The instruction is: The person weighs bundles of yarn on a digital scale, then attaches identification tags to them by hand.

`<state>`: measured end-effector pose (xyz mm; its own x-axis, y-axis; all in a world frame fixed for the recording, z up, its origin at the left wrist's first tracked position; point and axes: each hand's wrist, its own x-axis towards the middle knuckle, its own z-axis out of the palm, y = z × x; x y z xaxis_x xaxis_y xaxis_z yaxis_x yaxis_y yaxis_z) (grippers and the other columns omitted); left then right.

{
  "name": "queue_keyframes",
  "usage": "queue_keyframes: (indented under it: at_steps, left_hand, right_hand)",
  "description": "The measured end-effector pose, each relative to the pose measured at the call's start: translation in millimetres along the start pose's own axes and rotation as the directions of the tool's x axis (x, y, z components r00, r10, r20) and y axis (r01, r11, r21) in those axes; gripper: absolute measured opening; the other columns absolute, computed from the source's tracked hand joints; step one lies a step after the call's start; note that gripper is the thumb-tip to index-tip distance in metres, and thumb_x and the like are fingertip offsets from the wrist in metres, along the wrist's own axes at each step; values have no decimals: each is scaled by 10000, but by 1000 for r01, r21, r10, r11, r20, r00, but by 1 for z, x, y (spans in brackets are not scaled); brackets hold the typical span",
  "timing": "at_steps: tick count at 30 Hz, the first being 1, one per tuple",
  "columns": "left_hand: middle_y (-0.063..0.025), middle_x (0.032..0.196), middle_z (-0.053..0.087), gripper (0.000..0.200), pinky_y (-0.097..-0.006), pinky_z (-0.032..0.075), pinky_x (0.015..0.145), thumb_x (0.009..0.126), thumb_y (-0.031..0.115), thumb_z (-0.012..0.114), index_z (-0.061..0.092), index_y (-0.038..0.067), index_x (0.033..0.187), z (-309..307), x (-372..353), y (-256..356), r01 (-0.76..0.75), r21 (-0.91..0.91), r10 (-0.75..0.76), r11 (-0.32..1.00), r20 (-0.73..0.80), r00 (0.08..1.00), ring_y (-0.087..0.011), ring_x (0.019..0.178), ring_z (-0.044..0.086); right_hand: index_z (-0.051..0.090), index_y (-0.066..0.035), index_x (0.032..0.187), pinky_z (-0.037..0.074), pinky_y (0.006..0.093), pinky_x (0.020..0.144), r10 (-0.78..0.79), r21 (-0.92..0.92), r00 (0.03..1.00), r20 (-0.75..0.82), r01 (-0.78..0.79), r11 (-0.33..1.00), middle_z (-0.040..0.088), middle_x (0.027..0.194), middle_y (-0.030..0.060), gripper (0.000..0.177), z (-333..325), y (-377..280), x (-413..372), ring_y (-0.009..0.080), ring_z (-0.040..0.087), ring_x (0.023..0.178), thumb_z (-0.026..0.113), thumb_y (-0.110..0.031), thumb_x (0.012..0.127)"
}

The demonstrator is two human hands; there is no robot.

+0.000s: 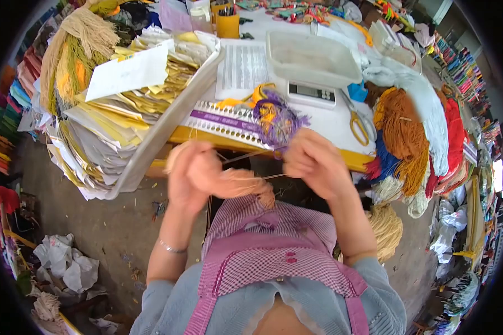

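Peach yarn [243, 183] sits bunched low at centre, just above the pink checked apron [268, 251] and in front of the counter edge. Left hand [191, 174] is curled shut round the bundle, w/ more yarn looped over its fingers. A thin strand [250, 157] runs taut from it to the right hand [314, 162], whose fingers are pressed together, pinching that strand.

Just beyond the hands, on the yellow-edged counter [207, 137]: a purple & yellow yarn tuft [276, 120] lies against a sample card [223, 120] w/ a purple stripe. Behind them a printed sheet [243, 70] and a digital scale [313, 92] carrying a white tub [310, 56]. Yellow-handled scissors [359, 125] lie right of the scale. A grey tray [151, 134] piled w/ papers overhangs the counter's left end. Orange, blue & red skeins [402, 134] are heaped at right; a cream skein [387, 228] sits by the right elbow.
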<state>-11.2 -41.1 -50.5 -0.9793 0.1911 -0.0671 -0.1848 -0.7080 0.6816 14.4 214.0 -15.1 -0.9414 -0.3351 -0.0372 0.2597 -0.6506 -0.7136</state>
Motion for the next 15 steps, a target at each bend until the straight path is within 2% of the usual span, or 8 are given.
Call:
queue_keyframes:
  at_steps: [3,5,6,8,9,11,13,15]
  left_hand:
    - [-86,864,606,263,-325,512,614,962,270,513,584,21,1010,-60,-20,27,-101,-192,49,976,-256,965,-180,712,598]
    - [-46,732,507,346,-212,351,408,990,324,452,531,22,1141,-112,-43,40,-148,-66,144,987,-57,988,-84,488,417]
    - [-96,844,580,426,-210,388,406,968,326,501,508,13,1258,-131,-56,43,-139,-108,150,984,97,984,-90,503,473]
    - [-77,830,544,632,-185,387,420,919,435,556,369,87,1412,-105,-75,47,-254,34,249,967,119,961,-68,465,406]
    - [-83,844,548,624,-192,397,453,901,409,585,390,80,1393,-96,-76,48,-279,79,262,957,174,949,-82,504,428]
    - [-96,872,556,609,-205,419,517,865,358,643,430,65,1355,-84,-68,43,-257,92,232,962,225,946,-110,583,473]
    - [-108,899,564,596,-219,440,582,830,306,700,470,51,1316,-81,-55,29,-198,85,180,977,180,967,-139,661,517]
    - [-105,870,578,436,-218,430,590,842,207,682,553,-6,1200,-80,-37,18,-65,76,64,995,11,998,-138,689,534]
  right_hand:
    - [620,-46,874,410,208,662,-454,-937,876,-163,7,349,545,787,-35,69,-50,-52,-38,68,500,730,620,-114,888]
    - [681,-38,917,459,257,686,-726,-975,676,-129,-218,-30,641,817,15,109,-98,-111,-70,81,572,762,628,-124,877]
    - [686,-37,929,476,280,697,-805,-856,450,-386,-500,131,664,828,40,130,-80,-141,-82,104,601,768,621,-140,882]
    - [689,-25,944,467,274,715,-920,-825,360,152,-467,-319,667,836,50,169,-168,-220,-140,114,592,771,625,-172,891]
    - [682,-8,922,461,269,739,-966,-769,223,130,-592,-240,668,848,55,176,-150,-232,-141,113,585,799,635,-175,889]
    - [650,10,925,458,281,765,-971,-972,106,214,-80,-223,623,882,47,129,-143,-245,-121,144,570,799,602,-106,894]
    - [630,15,944,458,298,773,-961,-982,277,8,182,45,598,891,38,127,-88,-211,-68,155,568,821,568,-88,904]
    - [650,-12,908,461,265,738,-893,-998,450,-18,47,44,614,891,25,120,-49,-153,-10,119,570,799,562,-93,912]
